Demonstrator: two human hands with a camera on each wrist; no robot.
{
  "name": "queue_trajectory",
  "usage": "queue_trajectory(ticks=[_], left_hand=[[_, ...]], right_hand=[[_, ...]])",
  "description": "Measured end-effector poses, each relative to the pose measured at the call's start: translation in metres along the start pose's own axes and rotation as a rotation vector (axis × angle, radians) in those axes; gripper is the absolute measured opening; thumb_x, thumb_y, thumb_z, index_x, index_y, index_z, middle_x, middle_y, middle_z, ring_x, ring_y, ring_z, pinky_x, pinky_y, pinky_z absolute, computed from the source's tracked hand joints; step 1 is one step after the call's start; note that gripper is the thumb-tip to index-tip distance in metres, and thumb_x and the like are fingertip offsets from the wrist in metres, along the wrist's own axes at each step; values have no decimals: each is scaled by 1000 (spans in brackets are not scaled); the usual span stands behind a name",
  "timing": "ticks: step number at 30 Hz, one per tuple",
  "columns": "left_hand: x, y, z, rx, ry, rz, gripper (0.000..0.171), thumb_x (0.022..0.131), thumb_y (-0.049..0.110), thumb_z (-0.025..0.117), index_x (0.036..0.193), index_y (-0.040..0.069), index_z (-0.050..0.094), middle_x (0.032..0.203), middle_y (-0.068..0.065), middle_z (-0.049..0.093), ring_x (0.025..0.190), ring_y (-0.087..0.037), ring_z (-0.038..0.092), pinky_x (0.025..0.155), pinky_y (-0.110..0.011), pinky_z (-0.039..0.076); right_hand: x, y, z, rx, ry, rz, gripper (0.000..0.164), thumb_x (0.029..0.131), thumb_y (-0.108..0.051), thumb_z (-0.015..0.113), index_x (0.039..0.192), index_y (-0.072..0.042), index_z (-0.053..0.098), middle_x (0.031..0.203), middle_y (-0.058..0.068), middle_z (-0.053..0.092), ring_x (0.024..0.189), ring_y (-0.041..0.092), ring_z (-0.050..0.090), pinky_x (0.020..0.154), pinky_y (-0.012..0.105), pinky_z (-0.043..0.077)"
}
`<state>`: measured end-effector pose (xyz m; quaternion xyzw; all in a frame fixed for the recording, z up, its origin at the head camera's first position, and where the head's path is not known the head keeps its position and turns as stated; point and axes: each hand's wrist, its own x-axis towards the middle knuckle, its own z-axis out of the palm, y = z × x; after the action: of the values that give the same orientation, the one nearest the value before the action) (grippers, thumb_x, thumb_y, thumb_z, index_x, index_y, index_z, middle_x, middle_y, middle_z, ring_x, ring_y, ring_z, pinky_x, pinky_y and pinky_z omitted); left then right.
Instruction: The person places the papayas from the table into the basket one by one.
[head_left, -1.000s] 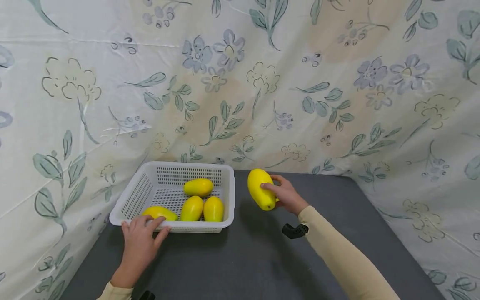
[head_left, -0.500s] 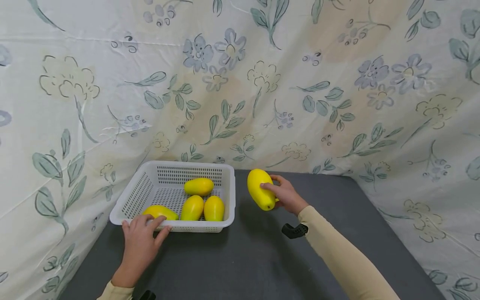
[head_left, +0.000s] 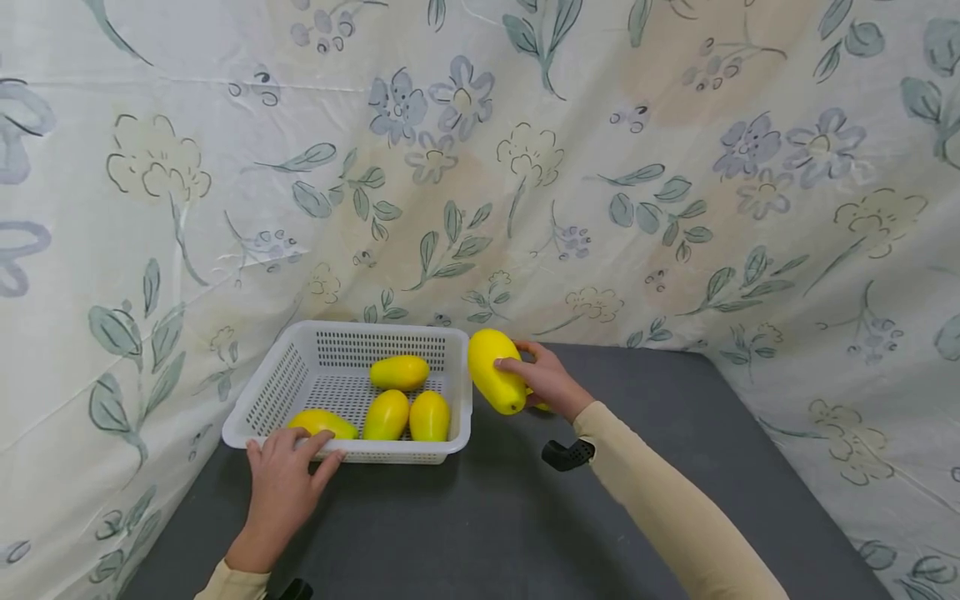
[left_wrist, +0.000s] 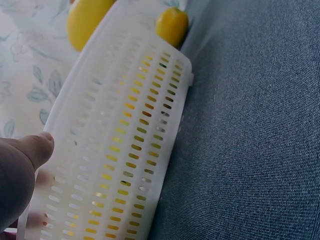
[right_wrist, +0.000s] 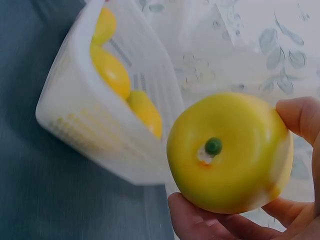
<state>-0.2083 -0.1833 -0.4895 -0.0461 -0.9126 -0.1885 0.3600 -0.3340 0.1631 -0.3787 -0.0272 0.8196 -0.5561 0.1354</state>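
My right hand (head_left: 551, 379) grips a large yellow mango (head_left: 495, 372) raised beside the basket's right rim, thumb on the near side. In the right wrist view the mango (right_wrist: 225, 155) shows its green stem nub, with fingers curled under it. My left hand (head_left: 283, 475) holds the near rim of a white plastic basket (head_left: 442, 451) at its left part, thumb outside. Inside the basket lie several yellow mangoes (head_left: 399, 372), one of them (head_left: 322, 424) right by the left fingertips.
Another yellow mango (left_wrist: 172, 26) lies on the dark grey table (head_left: 480, 533), mostly hidden behind the right hand in the head view. A floral cloth (head_left: 570, 208) hangs along the back and sides.
My right hand has moved left with the mango, up to the basket's right rim. The mango on the table behind that hand now shows a little more. The left hand keeps its place.
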Motion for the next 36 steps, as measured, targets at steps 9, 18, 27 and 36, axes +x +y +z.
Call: queue_trajectory(ticks=[9, 18, 27, 36], left_hand=[[-1, -1, 1, 7, 10, 8, 36, 74, 22, 90, 103, 4, 78, 98, -23, 64, 99, -45, 56, 90, -74, 26], [-2, -1, 2, -1, 17, 9, 35, 74, 22, 90, 102, 5, 78, 97, -22, 63, 98, -44, 56, 92, -76, 25], [-1, 1, -1, -15, -1, -6, 36, 74, 20, 90, 104, 4, 78, 99, -22, 63, 102, -45, 54, 97, -81, 22], [-5, 3, -1, 2, 23, 5, 37, 73, 20, 91, 103, 4, 77, 97, -22, 63, 100, -46, 55, 96, -80, 24]], right_hand=[[8, -20, 48, -2, -81, -42, 76, 92, -43, 72, 155, -16, 38, 138, 17, 57, 103, 29, 68, 77, 44, 62], [9, -17, 72, -123, -149, -44, 77, 90, -47, 74, 153, -18, 41, 135, 16, 58, 104, 27, 66, 80, 45, 61], [7, -15, 73, -121, -152, -49, 74, 90, -46, 73, 152, -18, 42, 137, 16, 57, 106, 28, 66, 81, 45, 61], [5, -11, 72, -24, -107, -39, 69, 94, -37, 71, 151, -12, 42, 143, 19, 58, 120, 42, 64, 79, 43, 62]])
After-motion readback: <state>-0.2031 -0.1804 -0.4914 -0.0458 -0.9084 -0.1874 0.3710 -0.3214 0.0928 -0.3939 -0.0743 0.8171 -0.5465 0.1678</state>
